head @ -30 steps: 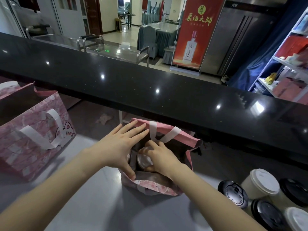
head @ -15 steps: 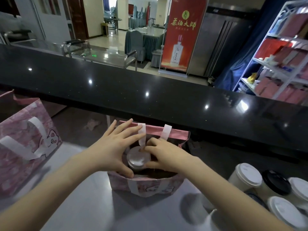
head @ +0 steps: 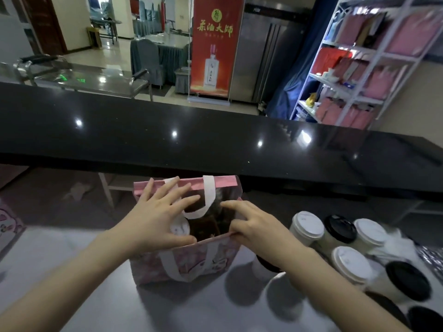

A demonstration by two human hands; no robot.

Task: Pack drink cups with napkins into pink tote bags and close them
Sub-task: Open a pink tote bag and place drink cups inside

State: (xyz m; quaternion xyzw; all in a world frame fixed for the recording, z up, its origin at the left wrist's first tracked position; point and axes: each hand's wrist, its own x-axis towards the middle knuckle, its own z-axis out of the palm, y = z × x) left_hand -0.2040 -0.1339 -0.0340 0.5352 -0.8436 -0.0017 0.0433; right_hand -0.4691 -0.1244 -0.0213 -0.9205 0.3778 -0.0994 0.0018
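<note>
I am resting my open left hand (head: 155, 219), fingers spread, over the cup (head: 179, 229) inside the pink tote bag (head: 191, 262) on the counter (head: 96, 295), my right hand (head: 254, 226) pinching the bag's near rim, and I am judging the fabric limp, best lifted by its white handles (head: 209, 192).

Two pink tote bags: a centre bag (head: 153, 267) and a cropped bag (head: 8, 226) at the left edge. One packed cup (head: 179, 230) inside the centre bag. On the right, three white-lidded cups (head: 306, 227) and at least three black-lidded cups (head: 340, 227).
</note>
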